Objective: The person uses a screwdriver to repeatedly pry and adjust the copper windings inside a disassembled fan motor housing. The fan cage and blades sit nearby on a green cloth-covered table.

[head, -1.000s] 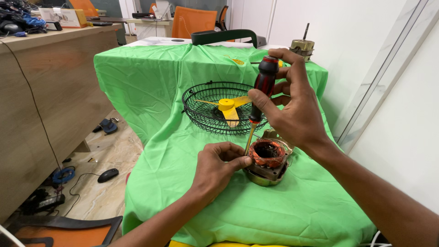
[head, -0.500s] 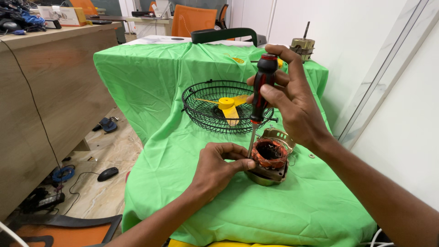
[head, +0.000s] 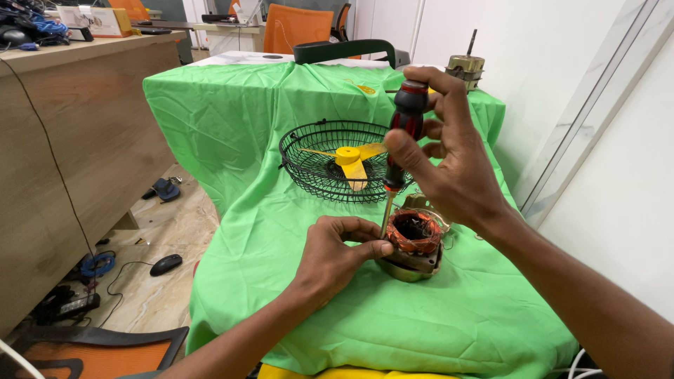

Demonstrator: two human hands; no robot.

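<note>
The right hand [head: 449,161] has its grip tight around a red and black screwdriver [head: 401,133], held upright with the tip down at the edge of the motor [head: 414,242]. The left hand [head: 337,256] pinches the shaft low down, just beside the motor. The motor sits on the bench's green cloth [head: 232,126]. Behind it lies a black wire cage [head: 316,161] with a yellow fan blade [head: 351,161] inside.

A black wire fan guard [head: 309,165] with a yellow blade [head: 349,163] inside lies on the green cloth [head: 232,126], a second motor [head: 465,68] stands at the far corner, and a computer mouse [head: 166,264] lies on the floor.
</note>
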